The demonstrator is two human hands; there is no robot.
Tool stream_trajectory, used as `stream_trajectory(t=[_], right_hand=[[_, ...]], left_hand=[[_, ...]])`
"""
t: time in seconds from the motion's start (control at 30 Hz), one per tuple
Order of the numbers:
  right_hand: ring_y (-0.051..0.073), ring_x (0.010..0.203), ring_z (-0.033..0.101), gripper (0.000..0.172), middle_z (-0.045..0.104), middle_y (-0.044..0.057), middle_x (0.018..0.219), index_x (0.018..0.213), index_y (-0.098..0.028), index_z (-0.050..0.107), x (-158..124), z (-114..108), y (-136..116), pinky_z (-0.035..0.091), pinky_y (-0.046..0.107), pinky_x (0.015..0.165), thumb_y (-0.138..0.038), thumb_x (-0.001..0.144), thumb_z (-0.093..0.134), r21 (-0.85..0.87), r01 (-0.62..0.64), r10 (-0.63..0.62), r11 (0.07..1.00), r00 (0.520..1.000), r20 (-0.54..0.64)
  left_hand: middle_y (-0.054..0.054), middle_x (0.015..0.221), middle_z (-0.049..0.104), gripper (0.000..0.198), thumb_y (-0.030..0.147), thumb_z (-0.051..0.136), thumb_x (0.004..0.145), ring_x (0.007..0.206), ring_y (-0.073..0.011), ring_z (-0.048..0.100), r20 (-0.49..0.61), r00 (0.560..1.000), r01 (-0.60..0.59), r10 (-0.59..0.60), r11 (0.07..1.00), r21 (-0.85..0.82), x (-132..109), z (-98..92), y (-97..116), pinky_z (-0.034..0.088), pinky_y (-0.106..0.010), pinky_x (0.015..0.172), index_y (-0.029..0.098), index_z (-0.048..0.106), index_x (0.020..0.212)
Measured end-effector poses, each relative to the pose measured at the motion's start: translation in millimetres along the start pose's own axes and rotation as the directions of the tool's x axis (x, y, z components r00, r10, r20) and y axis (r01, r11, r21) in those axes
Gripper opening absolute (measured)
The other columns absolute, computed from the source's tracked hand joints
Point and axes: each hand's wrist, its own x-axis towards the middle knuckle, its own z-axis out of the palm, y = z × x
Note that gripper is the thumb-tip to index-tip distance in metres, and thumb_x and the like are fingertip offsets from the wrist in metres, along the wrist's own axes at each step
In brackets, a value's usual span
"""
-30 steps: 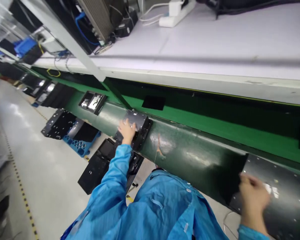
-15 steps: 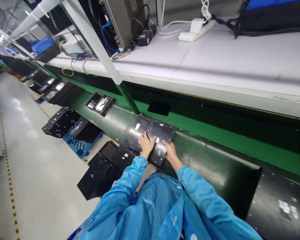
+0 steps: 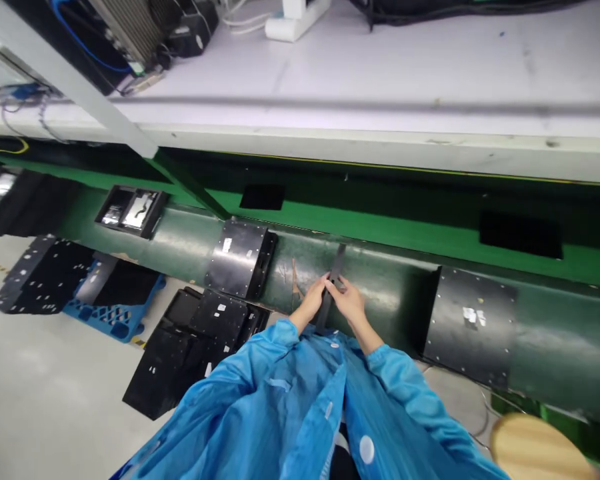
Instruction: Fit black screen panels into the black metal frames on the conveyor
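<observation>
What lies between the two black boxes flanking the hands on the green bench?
In the head view: a narrow dark piece, held by the left hand and right hand, plus a tan mark on the green bench.

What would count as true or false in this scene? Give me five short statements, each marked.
1. The left hand and right hand are on the same narrow dark piece. True.
2. The right hand is far from the left, touching nothing. False: it is close beside it, on the piece.
3. A black panel bearing white labels lies on the bench. True.
4. The person wears red. False: the sleeves are blue.
5. A round, wood-coloured top shows at lower right. True.
</observation>
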Motion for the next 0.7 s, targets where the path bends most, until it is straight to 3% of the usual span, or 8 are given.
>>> stream_trajectory(t=[0.1,0.17,0.23,0.33,0.43,0.53,0.63,0.7], right_hand=[[0.028,0.092,0.075,0.07,0.079,0.006,0.093,0.133,-0.026,0.074,5.4,-0.7,11.6,0.062,0.044,0.086,-0.075,0.082,0.073,0.101,0.013,-0.016,0.995,0.999,0.029],[0.029,0.108,0.073,0.069,0.078,0.01,0.113,0.128,-0.024,0.075,14.7,-4.0,13.6,0.059,0.047,0.098,-0.072,0.078,0.077,0.148,0.098,-0.101,0.984,0.995,0.012],[0.029,0.117,0.07,0.065,0.074,0.012,0.127,0.122,-0.024,0.074,27.1,-4.7,11.1,0.055,0.046,0.106,-0.066,0.074,0.083,0.211,0.174,-0.184,0.962,0.982,0.031],[0.026,0.109,0.07,0.056,0.075,0.009,0.117,0.111,-0.023,0.07,43.4,5.3,2.4,0.053,0.044,0.107,-0.058,0.07,0.087,0.303,0.19,-0.23,0.934,0.968,0.103],[0.024,0.101,0.066,0.052,0.074,0.005,0.105,0.101,-0.024,0.064,52.4,25.2,-7.3,0.052,0.041,0.102,-0.054,0.067,0.088,0.293,0.207,-0.235,0.934,0.97,0.065],[0.023,0.098,0.061,0.051,0.07,0.004,0.102,0.097,-0.024,0.06,54.7,42.2,-13.9,0.051,0.038,0.098,-0.054,0.066,0.086,0.179,0.254,-0.256,0.951,0.967,-0.009],[0.022,0.093,0.058,0.052,0.065,0.003,0.097,0.097,-0.025,0.055,51.2,45.1,-13.5,0.049,0.036,0.093,-0.054,0.066,0.085,0.106,0.266,-0.263,0.958,0.964,-0.042],[0.021,0.091,0.058,0.051,0.064,0.002,0.096,0.096,-0.025,0.053,47.5,38.6,-9.7,0.049,0.037,0.093,-0.051,0.065,0.084,0.135,0.282,-0.286,0.95,0.958,0.005]], left_hand=[[-0.01,0.158,0.06,0.055,0.05,0.044,0.107,0.15,-0.0253,0.052,0.049,0.993,-0.115,0.106,0.966,0.232,-13.6,-4.6,14.7,0.035,-0.046,0.131,0.02,0.065,0.147],[-0.013,0.153,0.064,0.055,0.048,0.04,0.108,0.145,-0.0274,0.057,0.062,0.989,-0.147,0.134,0.896,0.42,-22.9,-3.2,23.3,0.04,-0.047,0.127,0.019,0.063,0.148],[-0.016,0.138,0.073,0.053,0.046,0.036,0.11,0.132,-0.0308,0.067,0.016,0.994,-0.097,0.109,0.802,0.59,-29.2,0.9,31.2,0.046,-0.048,0.119,0.018,0.065,0.145],[-0.017,0.111,0.08,0.048,0.044,0.035,0.111,0.111,-0.0331,0.076,-0.116,0.993,0.072,0.021,0.67,0.739,-31.1,4.7,40.7,0.051,-0.046,0.108,0.021,0.071,0.132],[-0.017,0.105,0.079,0.047,0.044,0.033,0.111,0.107,-0.0332,0.076,-0.274,0.961,0.241,-0.031,0.577,0.781,-25.3,-0.1,46.4,0.053,-0.043,0.101,0.023,0.072,0.125],[-0.02,0.109,0.079,0.045,0.043,0.037,0.11,0.109,-0.0349,0.075,-0.366,0.929,0.332,-0.051,0.552,0.765,-13.6,-12.2,48.1,0.052,-0.045,0.1,0.022,0.074,0.123],[-0.021,0.115,0.078,0.04,0.041,0.044,0.108,0.114,-0.036,0.074,-0.443,0.895,0.397,-0.062,0.563,0.725,0.3,-28.0,45.2,0.051,-0.046,0.102,0.021,0.075,0.124],[-0.022,0.117,0.078,0.039,0.037,0.045,0.108,0.116,-0.0353,0.074,-0.515,0.85,0.482,-0.111,0.558,0.675,7.4,-37.7,41.5,0.052,-0.044,0.101,0.02,0.075,0.122]])
